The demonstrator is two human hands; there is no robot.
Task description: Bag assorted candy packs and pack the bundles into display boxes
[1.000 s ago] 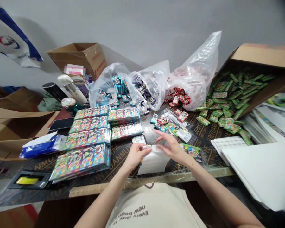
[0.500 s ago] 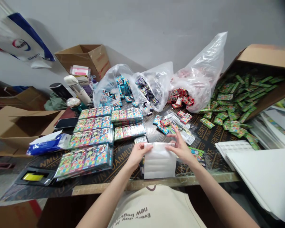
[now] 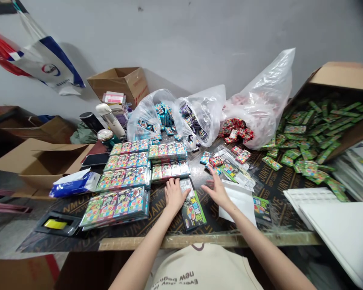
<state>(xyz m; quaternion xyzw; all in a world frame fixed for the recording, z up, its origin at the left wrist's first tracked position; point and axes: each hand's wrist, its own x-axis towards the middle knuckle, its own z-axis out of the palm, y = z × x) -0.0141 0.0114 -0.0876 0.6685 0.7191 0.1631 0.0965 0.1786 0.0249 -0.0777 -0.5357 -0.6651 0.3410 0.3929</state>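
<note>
My left hand (image 3: 173,195) rests flat on the dark table (image 3: 145,225), fingers on the top of a clear sleeve with a green printed card (image 3: 192,210) inside. My right hand (image 3: 218,190) hovers open just right of that sleeve, fingers spread. A white sheet (image 3: 240,201) lies under my right wrist. Small loose packets (image 3: 213,160) lie just beyond my fingers. Filled, colourful sleeves are stacked in rows (image 3: 130,177) to my left.
Three clear plastic bags (image 3: 199,112) of small packets stand at the back. A tipped carton (image 3: 335,117) spills green packets at the right. Open cardboard boxes (image 3: 45,159) sit at the left, white sheets (image 3: 339,213) at the right, and a tissue pack (image 3: 74,184) and bottles nearby.
Both hands held the white sheet up in front of me; now it lies at the right, and my hands have dropped to the table by the card sleeve.
</note>
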